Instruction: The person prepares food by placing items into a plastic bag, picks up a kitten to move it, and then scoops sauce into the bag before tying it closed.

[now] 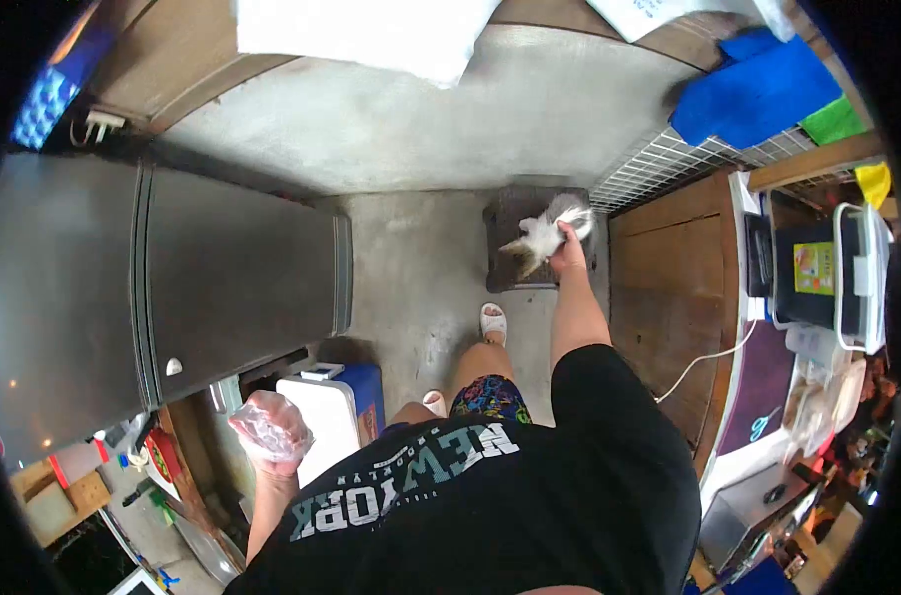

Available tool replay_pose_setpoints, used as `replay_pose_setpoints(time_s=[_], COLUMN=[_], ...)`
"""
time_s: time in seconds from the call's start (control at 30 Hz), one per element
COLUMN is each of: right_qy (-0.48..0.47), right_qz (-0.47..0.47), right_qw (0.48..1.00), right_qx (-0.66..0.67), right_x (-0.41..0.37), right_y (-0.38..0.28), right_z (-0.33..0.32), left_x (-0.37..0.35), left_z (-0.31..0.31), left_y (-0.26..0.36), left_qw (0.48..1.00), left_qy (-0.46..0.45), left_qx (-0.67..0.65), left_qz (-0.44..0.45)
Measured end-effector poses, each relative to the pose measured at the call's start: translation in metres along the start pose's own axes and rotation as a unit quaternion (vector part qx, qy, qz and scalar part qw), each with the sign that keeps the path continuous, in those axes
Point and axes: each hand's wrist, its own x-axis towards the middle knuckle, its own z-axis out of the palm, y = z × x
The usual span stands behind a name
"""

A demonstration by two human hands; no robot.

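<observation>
A white kitten with a grey-brown head (542,236) is on a dark stool or crate (510,273). My right hand (569,254) reaches forward and grips the kitten's body from the side, with the thumb on top and the other fingers partly hidden. At my left side, my left hand (280,466) is raised and closed around a crumpled clear plastic bag (270,424). Pinkish contents show through the plastic, but I cannot make out what they are.
A grey refrigerator (237,283) stands on the left, with a white-lidded blue cooler (322,416) near my left arm. To the right are a wooden cabinet (669,268), a hanging white cord (703,359) and a lidded storage box (857,278). A blue cloth (758,94) hangs above.
</observation>
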Motion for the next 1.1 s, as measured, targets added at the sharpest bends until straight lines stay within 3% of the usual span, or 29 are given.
replay_pose_setpoints(time_s=[0.13,0.23,0.33,0.37,0.47,0.5,0.6,0.67,0.73,0.77,0.8,0.83,0.87,0.93,0.97,1.0,1.1], right_qy=[0.044,0.107,0.172,0.174,0.131,0.158,0.097,0.142,0.216,0.236,0.269,0.244,0.177,0.165,0.231,0.372,0.399], right_qz=[-0.023,0.034,0.032,0.021,-0.051,-0.108,-0.09,-0.087,-0.01,-0.022,0.047,0.033,-0.081,0.255,0.205,0.265,0.174], right_qw=[0.999,0.992,0.943,0.929,0.846,0.802,0.757,0.814,0.775,0.81,0.857,0.796,0.473,0.615,0.596,0.659,0.663], right_qx=[-0.01,-0.066,-0.283,-0.326,-0.514,-0.566,-0.64,-0.557,-0.594,-0.536,-0.437,-0.553,-0.86,-0.727,-0.741,-0.598,-0.609], right_x=[0.018,0.017,-0.004,-0.044,-0.065,-0.086,-0.197,-0.299,-0.41,-0.431,-0.483,-0.533,-0.553,-0.605,-0.675,-0.708,-0.752], right_y=[-0.009,-0.007,-0.003,-0.006,0.014,0.034,0.092,0.16,0.227,0.301,0.345,0.404,0.497,0.59,0.559,0.551,0.623], right_z=[-0.001,-0.019,-0.026,0.001,-0.042,-0.055,-0.079,-0.098,-0.108,-0.2,-0.218,-0.271,-0.34,-0.377,-0.286,-0.222,-0.242], left_x=[0.045,0.056,0.058,0.058,0.061,0.062,0.07,0.074,0.068,0.065,0.061,0.053,0.043,0.012,-0.007,-0.028,-0.087], left_z=[0.016,0.028,0.032,0.024,0.01,0.01,-0.008,-0.015,-0.011,-0.008,-0.005,0.002,0.006,0.015,0.02,0.025,0.031], left_y=[-0.002,-0.001,0.007,0.015,0.031,0.03,0.04,0.039,0.028,0.019,0.007,-0.006,-0.02,-0.056,-0.069,-0.085,-0.133], left_qw=[0.999,0.998,0.996,0.996,0.986,0.981,0.943,0.91,0.878,0.852,0.821,0.782,0.772,0.731,0.705,0.684,0.606], left_qy=[-0.009,-0.001,-0.008,-0.007,-0.055,-0.104,-0.203,-0.216,-0.208,-0.241,-0.275,-0.313,-0.318,-0.33,-0.305,-0.321,-0.401], left_qx=[-0.009,-0.031,-0.017,0.014,0.029,0.021,0.013,-0.004,0.007,0.05,0.092,0.133,0.126,0.11,0.086,0.091,0.092], left_qz=[-0.035,-0.06,-0.082,-0.086,-0.152,-0.163,-0.262,-0.353,-0.431,-0.463,-0.492,-0.523,-0.536,-0.587,-0.635,-0.649,-0.681])
